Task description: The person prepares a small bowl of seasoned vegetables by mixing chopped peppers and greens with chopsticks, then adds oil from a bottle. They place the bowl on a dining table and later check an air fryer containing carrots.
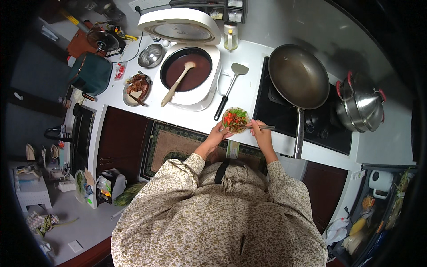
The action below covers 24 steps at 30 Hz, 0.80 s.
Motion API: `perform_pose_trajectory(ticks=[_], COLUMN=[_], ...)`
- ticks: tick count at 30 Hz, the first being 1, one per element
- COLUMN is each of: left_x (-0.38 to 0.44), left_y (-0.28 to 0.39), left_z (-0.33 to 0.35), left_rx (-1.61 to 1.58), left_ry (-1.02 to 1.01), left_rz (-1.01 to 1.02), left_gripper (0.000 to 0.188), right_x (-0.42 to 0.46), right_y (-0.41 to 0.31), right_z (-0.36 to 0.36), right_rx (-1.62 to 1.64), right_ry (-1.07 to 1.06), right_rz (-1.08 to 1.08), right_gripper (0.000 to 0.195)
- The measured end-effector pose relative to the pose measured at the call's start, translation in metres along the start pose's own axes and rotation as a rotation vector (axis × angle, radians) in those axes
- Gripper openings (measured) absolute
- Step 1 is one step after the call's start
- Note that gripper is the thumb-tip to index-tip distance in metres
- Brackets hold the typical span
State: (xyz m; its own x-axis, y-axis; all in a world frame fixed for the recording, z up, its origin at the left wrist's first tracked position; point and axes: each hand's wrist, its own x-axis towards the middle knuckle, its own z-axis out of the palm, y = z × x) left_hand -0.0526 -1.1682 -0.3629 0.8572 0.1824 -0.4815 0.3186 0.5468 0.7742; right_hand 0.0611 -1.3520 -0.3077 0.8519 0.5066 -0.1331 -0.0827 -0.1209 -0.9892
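My left hand (217,137) grips the left rim of a small bowl (235,119) at the counter's front edge. Chopped red and green pieces and a brown sauce fill the bowl. In my right hand (262,135) is a pair of chopsticks (267,127), their tips in the bowl's food. Just behind the bowl lies a metal spatula (232,83) with a black handle. Further left an uncovered white rice cooker (200,100) holds dark reddish liquid, with a pale ladle or spoon (178,81) resting across its pot.
A wok (298,76) stands on the black cooktop (337,140), its handle jutting over the front edge. Right of it is a steel pot (362,103). A plate of brown food (136,88), a steel bowl (151,55) and a glass jug (230,36) stand on the counter.
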Motion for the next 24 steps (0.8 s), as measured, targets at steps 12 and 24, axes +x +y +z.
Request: perform_pose_trajectory(ticks=[12,24], left_x=[-0.003,0.002], left_y=[0.002,-0.002], left_z=[0.005,0.004], left_rx=[-0.017,-0.054], left_ry=[0.069,0.078], left_rz=[-0.03,-0.007], left_gripper=[0.039,0.041], right_x=[-0.013,0.003], right_y=[-0.05,0.003], right_z=[-0.012,-0.007], right_rx=[-0.233,0.012], right_ry=[0.041,0.05], right_rz=[-0.184,0.042], right_gripper=[0.031,0.032])
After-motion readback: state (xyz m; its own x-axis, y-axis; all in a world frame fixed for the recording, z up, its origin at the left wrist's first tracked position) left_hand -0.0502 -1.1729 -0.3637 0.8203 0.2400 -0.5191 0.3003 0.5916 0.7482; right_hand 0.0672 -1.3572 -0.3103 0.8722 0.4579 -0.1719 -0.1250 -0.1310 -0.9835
